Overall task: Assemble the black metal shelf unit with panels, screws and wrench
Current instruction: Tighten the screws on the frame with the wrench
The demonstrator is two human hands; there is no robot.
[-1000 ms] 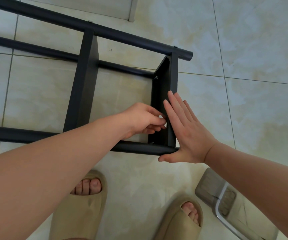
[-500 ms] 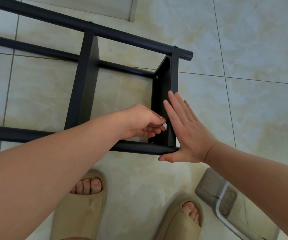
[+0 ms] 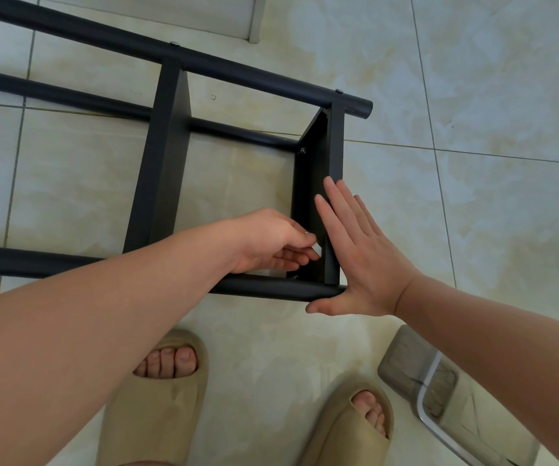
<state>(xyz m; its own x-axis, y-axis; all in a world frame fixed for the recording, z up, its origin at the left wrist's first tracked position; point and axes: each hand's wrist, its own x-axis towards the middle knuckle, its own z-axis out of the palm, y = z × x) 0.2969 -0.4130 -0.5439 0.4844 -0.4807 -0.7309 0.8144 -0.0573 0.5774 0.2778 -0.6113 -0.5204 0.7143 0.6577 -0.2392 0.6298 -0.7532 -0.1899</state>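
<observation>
Black metal shelf unit point(image 3: 165, 169) is lying on its side on the pale tiled floor point(image 3: 473, 196), just ahead of the feet. The right hand point(image 3: 362, 264) is pressing flat, fingers straight, against the black end panel point(image 3: 311, 183), thumb by the near round black tube point(image 3: 264, 290). The left hand point(image 3: 271, 243) is curling inside the frame, pinching a small pale metal piece point(image 3: 316, 249), probably the wrench but too hidden to confirm. The frame is looking stiff and fairly light, and its smooth paint is likely sliding on tile. Bracing at the panel-tube corner suits it, and so does gripping the tubes rather than the thin panel edges.
</observation>
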